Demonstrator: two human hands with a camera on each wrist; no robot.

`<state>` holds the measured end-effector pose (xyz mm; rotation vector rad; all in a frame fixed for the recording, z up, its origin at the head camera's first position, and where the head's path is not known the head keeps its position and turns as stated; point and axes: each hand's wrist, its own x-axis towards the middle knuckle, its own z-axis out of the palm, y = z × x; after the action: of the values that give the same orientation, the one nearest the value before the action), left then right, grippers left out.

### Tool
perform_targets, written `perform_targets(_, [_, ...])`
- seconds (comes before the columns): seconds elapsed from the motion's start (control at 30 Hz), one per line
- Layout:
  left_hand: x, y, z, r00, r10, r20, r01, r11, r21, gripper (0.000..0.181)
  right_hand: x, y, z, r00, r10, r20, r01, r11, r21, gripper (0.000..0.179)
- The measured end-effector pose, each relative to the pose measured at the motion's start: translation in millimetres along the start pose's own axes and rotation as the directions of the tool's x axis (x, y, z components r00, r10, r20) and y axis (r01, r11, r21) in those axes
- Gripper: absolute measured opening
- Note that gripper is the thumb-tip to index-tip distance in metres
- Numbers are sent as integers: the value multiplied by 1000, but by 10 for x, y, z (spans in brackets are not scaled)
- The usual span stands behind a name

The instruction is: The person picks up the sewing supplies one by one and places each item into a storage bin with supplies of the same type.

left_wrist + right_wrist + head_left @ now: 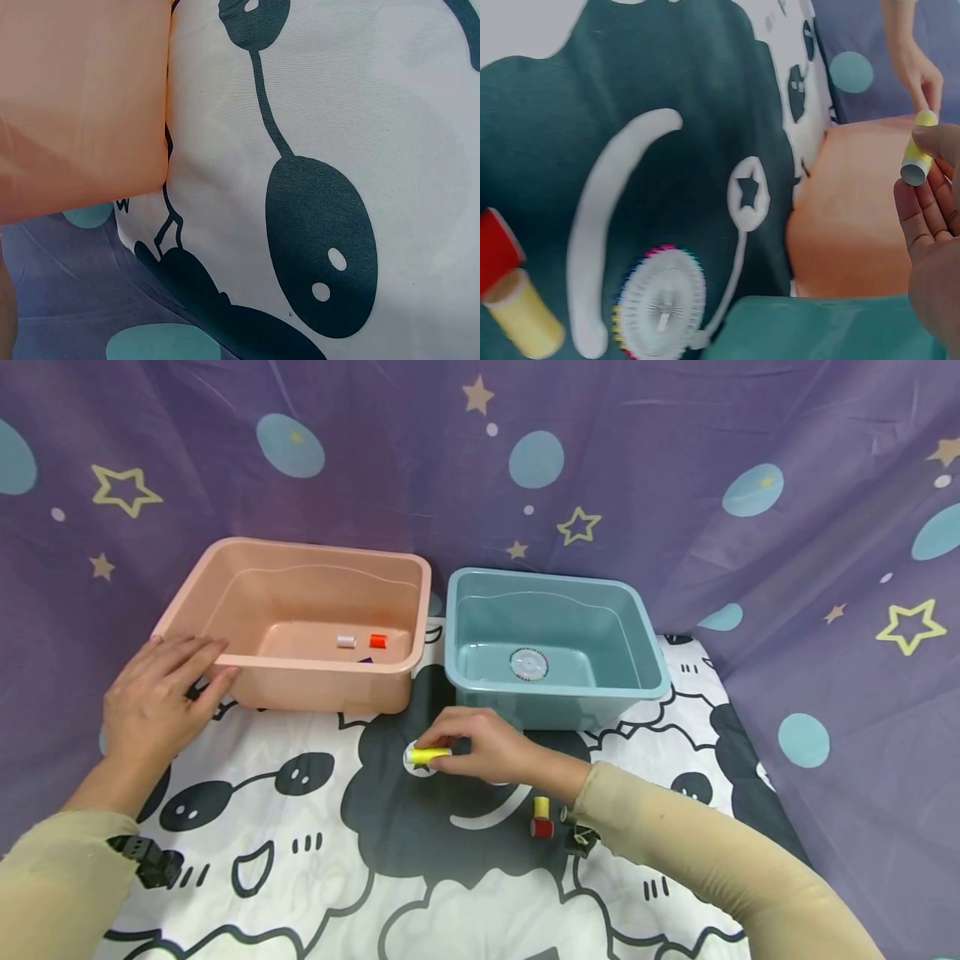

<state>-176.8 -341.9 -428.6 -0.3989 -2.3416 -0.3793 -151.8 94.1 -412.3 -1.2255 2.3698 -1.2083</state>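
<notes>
My right hand [483,747] pinches a spool of bright yellow thread [430,755] between thumb and fingers, above the cloth in front of the two bins. In the right wrist view the spool's pale end [913,174] faces the camera. My left hand [161,693] rests on the near left corner of the peach bin [322,666], fingers laid over the rim. A white spool [346,642], an orange-red spool [378,641] and a partly hidden purple piece lie inside that bin. The left wrist view shows mostly the bin's outer wall [82,97] and cloth.
A teal bin [555,691] beside it contains a wheel of pins [528,664]. Another pin wheel [662,304] lies on the cloth below my right hand. Near my right sleeve are a yellow spool [542,807] and a dark red spool [542,829]. A purple curtain [420,460] hangs behind.
</notes>
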Motion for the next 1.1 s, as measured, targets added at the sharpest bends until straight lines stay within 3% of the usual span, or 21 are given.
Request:
perform_targets(0.27, [2,0,-15,1000,4,18,-4,1000,1,80,146,-145,-188,998,-49,-41,48,999,-16,27])
perform_targets(0.67, [1,-4,-21,1000,-9,27,9,1000,8,82,485,-316,-508,991,-130,-29,127,987,-98,26])
perform_targets(1.1, [1,-13,-16,999,33,5,-33,999,3,75,880,-436,-798,992,-123,-38,114,979,-172,24])
